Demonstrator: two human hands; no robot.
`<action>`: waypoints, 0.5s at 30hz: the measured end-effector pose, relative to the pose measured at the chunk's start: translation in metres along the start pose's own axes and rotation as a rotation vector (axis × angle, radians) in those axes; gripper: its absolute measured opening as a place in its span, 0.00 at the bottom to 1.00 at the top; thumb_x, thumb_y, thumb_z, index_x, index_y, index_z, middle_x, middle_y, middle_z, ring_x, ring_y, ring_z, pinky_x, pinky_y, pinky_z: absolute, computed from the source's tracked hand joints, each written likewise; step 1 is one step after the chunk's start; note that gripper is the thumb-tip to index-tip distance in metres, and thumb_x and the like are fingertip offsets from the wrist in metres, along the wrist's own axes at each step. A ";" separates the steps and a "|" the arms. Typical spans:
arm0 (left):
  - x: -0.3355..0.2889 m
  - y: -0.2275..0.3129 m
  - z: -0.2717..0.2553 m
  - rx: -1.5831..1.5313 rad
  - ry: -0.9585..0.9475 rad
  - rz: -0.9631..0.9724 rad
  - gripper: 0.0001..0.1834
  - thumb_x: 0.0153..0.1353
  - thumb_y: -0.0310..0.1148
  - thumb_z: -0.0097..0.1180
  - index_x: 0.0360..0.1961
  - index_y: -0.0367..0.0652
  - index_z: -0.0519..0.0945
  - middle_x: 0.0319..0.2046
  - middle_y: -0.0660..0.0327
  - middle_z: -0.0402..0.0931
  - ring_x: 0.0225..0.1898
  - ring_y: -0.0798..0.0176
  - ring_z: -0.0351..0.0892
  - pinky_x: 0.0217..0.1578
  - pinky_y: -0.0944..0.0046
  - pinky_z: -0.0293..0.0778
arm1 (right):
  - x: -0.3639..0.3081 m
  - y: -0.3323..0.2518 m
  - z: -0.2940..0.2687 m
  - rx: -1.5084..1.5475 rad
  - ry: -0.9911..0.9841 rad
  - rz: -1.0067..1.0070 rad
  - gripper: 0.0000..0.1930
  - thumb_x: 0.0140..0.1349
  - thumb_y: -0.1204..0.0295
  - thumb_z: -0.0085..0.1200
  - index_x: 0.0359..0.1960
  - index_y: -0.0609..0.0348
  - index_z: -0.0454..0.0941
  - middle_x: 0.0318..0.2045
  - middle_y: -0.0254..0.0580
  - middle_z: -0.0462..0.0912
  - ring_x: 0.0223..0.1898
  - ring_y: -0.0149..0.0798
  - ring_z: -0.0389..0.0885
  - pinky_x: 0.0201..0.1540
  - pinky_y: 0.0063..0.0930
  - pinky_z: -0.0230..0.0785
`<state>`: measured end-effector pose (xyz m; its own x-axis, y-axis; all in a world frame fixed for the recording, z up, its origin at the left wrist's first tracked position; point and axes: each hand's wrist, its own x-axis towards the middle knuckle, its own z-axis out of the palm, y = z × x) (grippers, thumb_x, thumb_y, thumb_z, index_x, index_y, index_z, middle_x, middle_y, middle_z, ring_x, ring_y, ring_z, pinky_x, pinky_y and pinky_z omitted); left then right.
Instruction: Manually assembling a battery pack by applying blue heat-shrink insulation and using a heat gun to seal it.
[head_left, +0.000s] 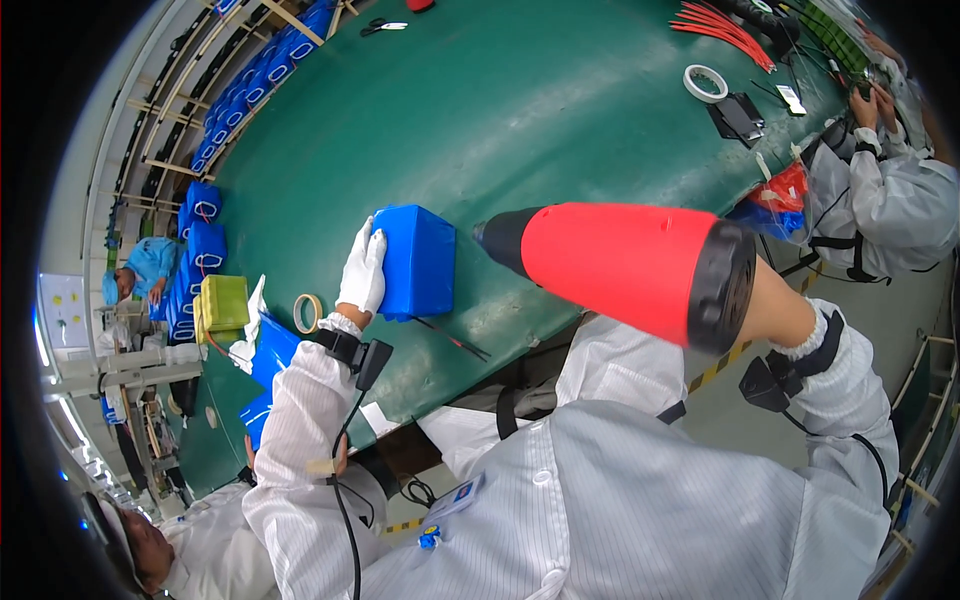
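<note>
A blue-wrapped block (415, 260), which looks like a battery pack, stands on the green table near its front edge. Thin dark and red wires stick out at its lower right. My left hand (363, 270), in a white glove, grips its left side, with fingertips at the top edge. In my right hand (778, 305) is a red and black heat gun (620, 265). Its body hides the fingers, and only the bare wrist area shows behind it. The black nozzle points left at the block, a short gap away from it.
Left of my arm lie a tape roll (307, 313), a yellow-green block (222, 305) and blue sheets (272, 350). Scissors (383, 27) lie at the far edge. White tape (705, 84) and red tubes (722, 30) are at back right. Co-workers sit on both sides.
</note>
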<state>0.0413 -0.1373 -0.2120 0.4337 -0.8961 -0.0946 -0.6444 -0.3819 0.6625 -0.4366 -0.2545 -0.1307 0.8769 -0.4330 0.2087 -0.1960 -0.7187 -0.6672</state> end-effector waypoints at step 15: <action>0.001 0.000 -0.002 -0.018 -0.025 -0.038 0.34 0.75 0.51 0.38 0.74 0.40 0.60 0.70 0.46 0.64 0.70 0.47 0.66 0.69 0.58 0.59 | 0.019 -0.012 0.003 0.220 0.139 0.046 0.32 0.46 0.71 0.73 0.55 0.61 0.74 0.51 0.43 0.81 0.53 0.43 0.79 0.59 0.36 0.69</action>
<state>0.0424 -0.1376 -0.2108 0.4416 -0.8864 -0.1387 -0.6164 -0.4120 0.6711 -0.4166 -0.2521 -0.1213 0.7977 -0.5440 0.2602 -0.1213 -0.5675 -0.8144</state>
